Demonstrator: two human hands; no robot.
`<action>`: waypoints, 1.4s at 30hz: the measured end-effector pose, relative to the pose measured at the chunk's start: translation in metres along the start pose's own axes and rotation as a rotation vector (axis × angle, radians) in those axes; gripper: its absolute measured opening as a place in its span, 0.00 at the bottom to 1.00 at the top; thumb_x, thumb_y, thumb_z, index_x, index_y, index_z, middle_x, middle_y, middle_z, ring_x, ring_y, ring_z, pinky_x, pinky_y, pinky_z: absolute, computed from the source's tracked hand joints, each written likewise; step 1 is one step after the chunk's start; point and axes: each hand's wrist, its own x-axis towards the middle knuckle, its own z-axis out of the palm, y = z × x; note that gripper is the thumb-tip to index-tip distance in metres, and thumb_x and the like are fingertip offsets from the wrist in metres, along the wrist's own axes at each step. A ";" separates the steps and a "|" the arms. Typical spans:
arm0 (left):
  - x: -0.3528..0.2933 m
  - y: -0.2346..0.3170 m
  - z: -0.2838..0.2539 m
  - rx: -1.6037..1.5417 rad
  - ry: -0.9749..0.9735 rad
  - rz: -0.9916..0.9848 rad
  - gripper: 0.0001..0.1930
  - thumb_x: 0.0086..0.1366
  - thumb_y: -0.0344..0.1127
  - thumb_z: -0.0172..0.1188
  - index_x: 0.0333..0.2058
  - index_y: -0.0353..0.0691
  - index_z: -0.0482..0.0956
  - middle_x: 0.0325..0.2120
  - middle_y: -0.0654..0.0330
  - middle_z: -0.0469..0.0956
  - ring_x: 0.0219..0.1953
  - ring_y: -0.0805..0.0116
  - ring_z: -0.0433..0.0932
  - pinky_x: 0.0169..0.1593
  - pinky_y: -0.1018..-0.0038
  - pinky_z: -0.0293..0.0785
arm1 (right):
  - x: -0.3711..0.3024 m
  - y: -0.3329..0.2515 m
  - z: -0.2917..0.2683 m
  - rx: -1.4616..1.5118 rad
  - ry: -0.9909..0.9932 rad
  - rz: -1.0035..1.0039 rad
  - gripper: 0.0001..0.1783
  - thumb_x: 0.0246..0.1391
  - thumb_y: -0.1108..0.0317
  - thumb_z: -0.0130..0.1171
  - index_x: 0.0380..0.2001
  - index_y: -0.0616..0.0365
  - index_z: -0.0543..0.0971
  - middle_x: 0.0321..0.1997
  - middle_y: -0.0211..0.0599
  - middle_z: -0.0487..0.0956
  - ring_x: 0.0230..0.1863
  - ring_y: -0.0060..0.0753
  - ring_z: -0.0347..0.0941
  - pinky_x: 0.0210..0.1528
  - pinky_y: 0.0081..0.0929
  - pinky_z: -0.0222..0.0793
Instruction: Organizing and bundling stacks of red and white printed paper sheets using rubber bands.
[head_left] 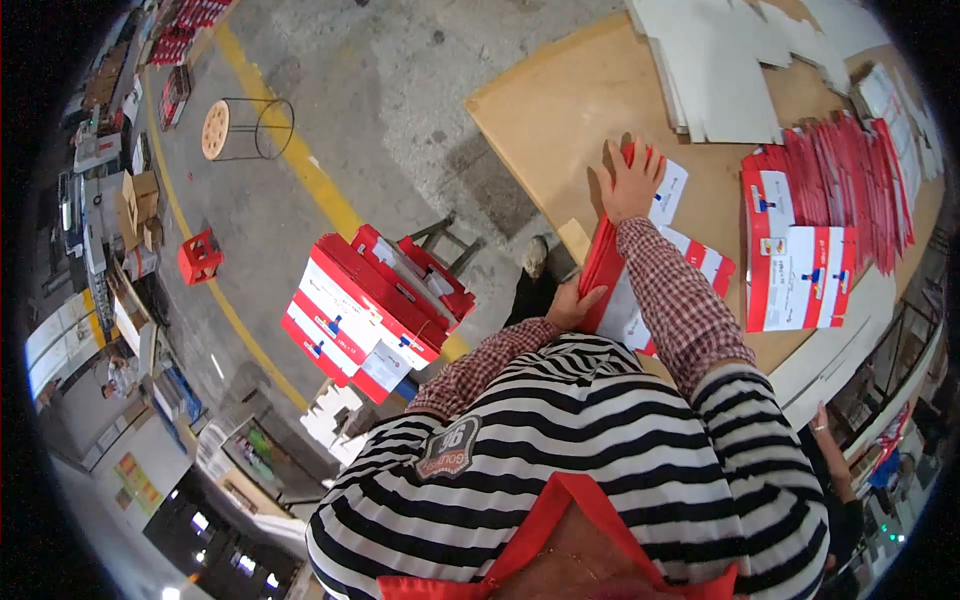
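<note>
A flat red-and-white carton (628, 300) lies on the wooden table (560, 110), overhanging its near edge. My right hand (632, 180) rests flat on the carton's far end with fingers spread, pressing it down. At the table's edge, my left hand (575, 300) grips the carton's red side fold. Both arms wear red checked sleeves under a striped top.
A fanned stack of folded red-and-white cartons (830, 200) lies to the right, with white flat cardboard sheets (720, 60) beyond it. Assembled red boxes (365, 310) are piled on the floor to the left. Farther off are a red stool (200, 255) and a wire stool (245, 128). Another person's arm (835, 460) shows at lower right.
</note>
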 end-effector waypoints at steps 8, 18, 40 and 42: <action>0.007 -0.014 0.001 0.021 -0.062 -0.038 0.27 0.57 0.47 0.56 0.46 0.28 0.66 0.33 0.40 0.76 0.36 0.49 0.77 0.38 0.64 0.72 | 0.006 -0.002 -0.001 0.040 -0.060 0.033 0.19 0.51 0.58 0.48 0.48 0.42 0.71 0.63 0.39 0.53 0.64 0.54 0.41 0.63 0.53 0.31; -0.005 0.007 0.004 -0.163 0.034 -0.077 0.28 0.57 0.48 0.57 0.47 0.30 0.66 0.38 0.48 0.75 0.40 0.59 0.75 0.45 0.68 0.68 | 0.000 -0.009 0.008 -0.018 0.047 -0.055 0.19 0.51 0.56 0.48 0.48 0.42 0.71 0.63 0.39 0.55 0.63 0.54 0.45 0.62 0.52 0.37; -0.045 0.089 -0.015 0.263 0.331 0.968 0.56 0.38 0.48 0.69 0.59 0.33 0.41 0.49 0.44 0.58 0.53 0.48 0.59 0.56 0.60 0.55 | -0.095 0.257 -0.126 0.885 -0.223 0.180 0.19 0.55 0.70 0.50 0.49 0.67 0.66 0.52 0.39 0.69 0.51 0.33 0.67 0.55 0.32 0.61; -0.051 0.107 -0.003 0.282 0.426 0.994 0.50 0.36 0.47 0.71 0.55 0.34 0.51 0.47 0.45 0.62 0.50 0.52 0.63 0.53 0.62 0.59 | -0.086 0.240 -0.117 1.001 -0.262 0.230 0.20 0.53 0.71 0.49 0.50 0.65 0.66 0.52 0.39 0.69 0.51 0.35 0.66 0.56 0.33 0.61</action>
